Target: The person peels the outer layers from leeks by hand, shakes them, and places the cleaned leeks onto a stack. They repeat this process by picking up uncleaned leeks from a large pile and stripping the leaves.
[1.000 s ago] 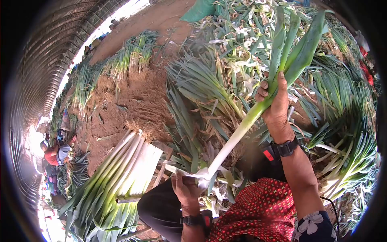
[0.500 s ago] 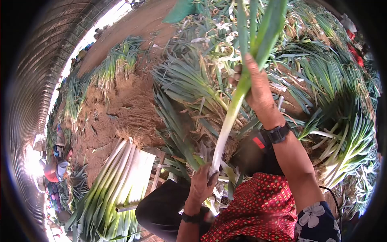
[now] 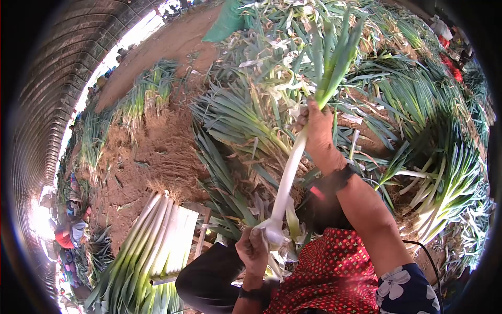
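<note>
A thick leek (image 3: 286,186) slants across the middle of the head view, white shank low and green leaves at the top. My right hand (image 3: 318,128) is closed around it just below the leaves. At the lower end my left hand (image 3: 253,250) is closed, its fingers pinching pale, bunched outer skin (image 3: 272,233) at the white base. The fingertips there are partly hidden. A row of leeks (image 3: 149,235) lies on a white board (image 3: 184,230) to the left, roots pointing away from me.
Bundles of untrimmed leeks (image 3: 240,118) lie beyond my hands, and more leeks (image 3: 444,193) are heaped on the right. Bare brown soil (image 3: 125,188) spreads at left, with upright bunches (image 3: 149,91). A green sack (image 3: 225,22) stands at the back. A person (image 3: 72,233) is far left.
My right hand has moved down and toward me with the leek, so its leaf tips now show. At the base, pale skin has bunched out beside my left hand, which has dropped slightly.
</note>
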Tool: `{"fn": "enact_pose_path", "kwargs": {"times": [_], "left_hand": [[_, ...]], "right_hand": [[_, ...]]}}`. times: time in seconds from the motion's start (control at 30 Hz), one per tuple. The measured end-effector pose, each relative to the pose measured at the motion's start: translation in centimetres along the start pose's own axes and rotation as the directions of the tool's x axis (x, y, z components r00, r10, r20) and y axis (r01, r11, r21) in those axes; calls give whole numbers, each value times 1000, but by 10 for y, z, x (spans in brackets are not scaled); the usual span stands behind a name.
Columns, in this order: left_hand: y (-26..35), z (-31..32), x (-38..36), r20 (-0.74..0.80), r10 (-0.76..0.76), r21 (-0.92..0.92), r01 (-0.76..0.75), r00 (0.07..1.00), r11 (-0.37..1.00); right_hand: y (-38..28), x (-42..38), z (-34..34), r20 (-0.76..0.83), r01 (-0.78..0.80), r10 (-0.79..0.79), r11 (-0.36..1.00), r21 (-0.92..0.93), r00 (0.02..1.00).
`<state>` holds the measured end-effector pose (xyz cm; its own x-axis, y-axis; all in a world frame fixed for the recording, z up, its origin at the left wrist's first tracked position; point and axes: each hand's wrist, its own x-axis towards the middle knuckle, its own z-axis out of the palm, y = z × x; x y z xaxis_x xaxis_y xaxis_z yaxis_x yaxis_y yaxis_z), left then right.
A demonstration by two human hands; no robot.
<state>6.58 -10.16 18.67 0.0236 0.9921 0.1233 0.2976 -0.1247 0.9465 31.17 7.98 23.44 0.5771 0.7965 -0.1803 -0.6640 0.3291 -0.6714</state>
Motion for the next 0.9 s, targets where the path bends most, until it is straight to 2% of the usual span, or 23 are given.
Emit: {"fn": "enact_pose_path", "kwargs": {"times": [0.03, 0.07, 0.1, 0.17, 0.2, 0.23, 0.3, 0.33, 0.37, 0.43, 0.47, 0.53, 0.67, 0.73, 0.77, 0.83, 0.87, 0.9], "left_hand": [[-1, -3, -5, -79, 2, -15, -3, 997, 1000], [-9, -11, -10, -13, -27, 26, 28, 1000, 999], [-13, -15, -7, -16, -27, 26, 27, 1000, 999], [-19, -24, -1, -24, 18, 276, -11, 1000, 961], [-28, -33, 5, -31, 86, 281, -74, 996, 957], [-16, -34, 10, -30, 82, 283, -70, 996, 957], [10, -35, 22, 46, 297, 231, -299, 954, 926], [22, -32, 26, 138, 325, 183, -347, 936, 920], [37, -25, 28, 224, 345, 228, -393, 912, 891], [50, -11, 26, 335, 247, 329, -359, 909, 873], [43, -7, 25, 335, 247, 328, -358, 909, 874], [28, 2, 26, 323, 266, 450, -395, 908, 801], [33, 7, 23, 340, 246, 339, -362, 908, 868], [39, 7, 23, 398, 123, 276, -247, 909, 929], [37, 8, 21, 401, 126, 275, -250, 908, 929], [30, 7, 11, 393, 188, 367, -341, 900, 866], [24, 7, 7, 379, 254, 370, -397, 890, 840], [18, 3, 4, 378, 253, 373, -397, 891, 839]], "right_hand": [[-6, 5, 2, -62, -14, 17, 999, 43, 998], [-9, 12, -2, -44, -15, 18, 997, 76, 999], [-11, 15, -3, -25, -18, 21, 994, 108, 999], [-10, 16, -7, -24, -4, 7, 995, 103, 1000], [-10, 15, -7, -32, 14, -11, 995, 99, 999], [-11, 11, -5, -35, 10, -7, 995, 99, 999], [-10, 3, 0, -37, 15, -14, 999, 28, 999], [-8, 2, 1, -41, 7, -6, 1000, 25, 999], [-6, 0, 2, -39, 1, 0, 1000, 28, 999], [-5, -2, 3, 3, -2, 2, 1000, 26, 1000], [-5, -2, 3, 2, -1, 1, 1000, 25, 1000], [-5, -4, 5, -44, 14, -15, 1000, -21, 999], [-6, -11, 4, -21, 56, -59, 990, -129, 998], [-7, -12, 6, -37, 86, -97, 968, -237, 995], [-5, -10, 5, -38, 89, -100, 968, -236, 994], [0, -6, 6, -14, 240, -265, 891, -385, 964], [2, -2, 7, -42, 275, -317, 874, -402, 947], [-1, -3, 10, -41, 274, -315, 875, -399, 948]]}}
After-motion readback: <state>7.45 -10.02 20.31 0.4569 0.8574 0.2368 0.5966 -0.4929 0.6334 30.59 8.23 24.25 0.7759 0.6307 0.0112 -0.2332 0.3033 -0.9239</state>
